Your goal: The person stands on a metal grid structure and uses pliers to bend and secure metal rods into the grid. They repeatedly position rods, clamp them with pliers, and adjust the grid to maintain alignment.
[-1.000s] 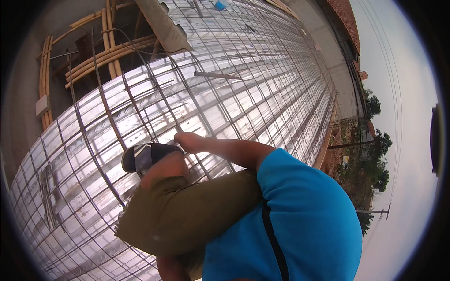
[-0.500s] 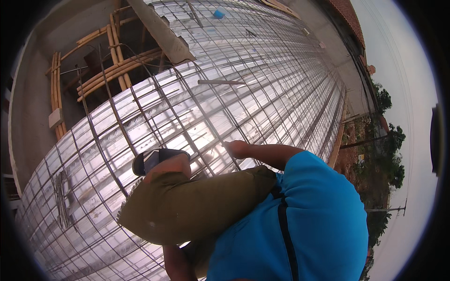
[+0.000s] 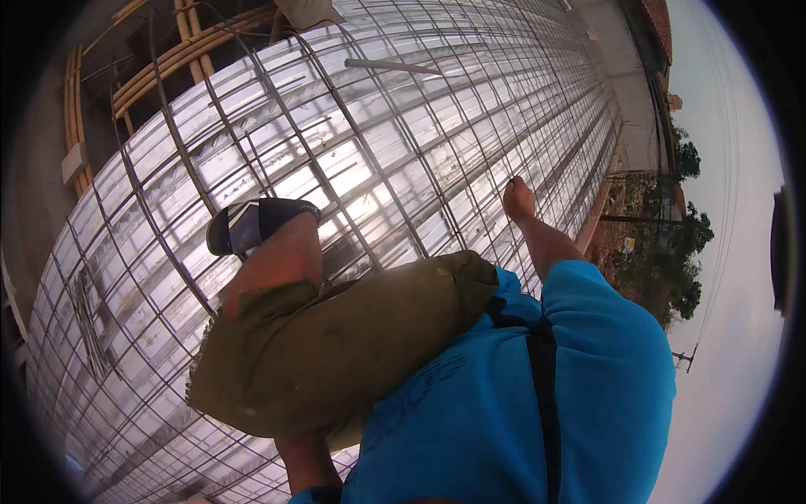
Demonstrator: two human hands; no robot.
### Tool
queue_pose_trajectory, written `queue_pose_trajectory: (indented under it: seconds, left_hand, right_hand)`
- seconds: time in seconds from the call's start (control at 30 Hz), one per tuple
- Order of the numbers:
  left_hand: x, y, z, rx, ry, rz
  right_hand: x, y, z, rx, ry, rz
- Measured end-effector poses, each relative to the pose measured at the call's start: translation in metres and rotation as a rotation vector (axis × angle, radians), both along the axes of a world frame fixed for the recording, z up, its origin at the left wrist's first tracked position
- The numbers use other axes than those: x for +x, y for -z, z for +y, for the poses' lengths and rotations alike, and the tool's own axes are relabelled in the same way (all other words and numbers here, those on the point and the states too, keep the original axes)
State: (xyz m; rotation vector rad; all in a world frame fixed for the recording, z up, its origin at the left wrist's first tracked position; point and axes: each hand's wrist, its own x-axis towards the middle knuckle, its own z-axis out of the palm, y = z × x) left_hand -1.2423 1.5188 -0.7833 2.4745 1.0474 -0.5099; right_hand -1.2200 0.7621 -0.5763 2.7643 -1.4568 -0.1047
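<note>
Where rebar mesh (image 3: 317,170) covers shiny decking (image 3: 290,186), bamboo poles (image 3: 195,60), trees (image 3: 687,260)

Dark steel rebar grid (image 3: 323,179) across silvery ribbed metal decking (image 3: 341,160)

Yellowish bamboo poles (image 3: 197,55) stand and cross beyond the decking's far left edge, a pale rectangular block (image 3: 74,164) against the leftmost ones. A grey concrete slab piece (image 3: 306,11) ends beside that edge; right of it, a long grey pipe (image 3: 392,66) lies on the grid. A bundle of thin grey rods (image 3: 91,332) lies toward the near left. Between the bundle and the right hand (image 3: 519,200) is a dark-and-white shoe (image 3: 231,231) on the grid. The hand is nearer the decking's right edge; past that edge are green leafy trees (image 3: 684,273), with a grey concrete wall (image 3: 631,130) farther along.
</note>
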Motion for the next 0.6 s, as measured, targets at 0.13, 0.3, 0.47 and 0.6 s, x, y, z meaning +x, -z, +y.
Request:
queue_pose_trajectory:
  seconds: [0.13, 0.3, 0.47, 0.6]
  left_hand:
    - [0.009, 0.003, -0.01, -0.01, -0.018, -0.01]
    - [0.039, 0.009, -0.036, -0.064, -0.085, -0.044]
    - [0.074, 0.006, -0.014, -0.062, -0.084, -0.051]
    - [0.058, 0.008, -0.016, -0.042, -0.128, -0.172]
  right_hand:
    - [-0.007, 0.001, -0.026, -0.116, 0.148, -0.093]
    - [0.06, 0.038, -0.016, 0.162, -0.004, -0.591]
    - [0.207, 0.069, 0.167, 0.95, -0.21, -0.553]
    - [0.308, 0.062, 0.287, 1.16, -0.676, -0.325]
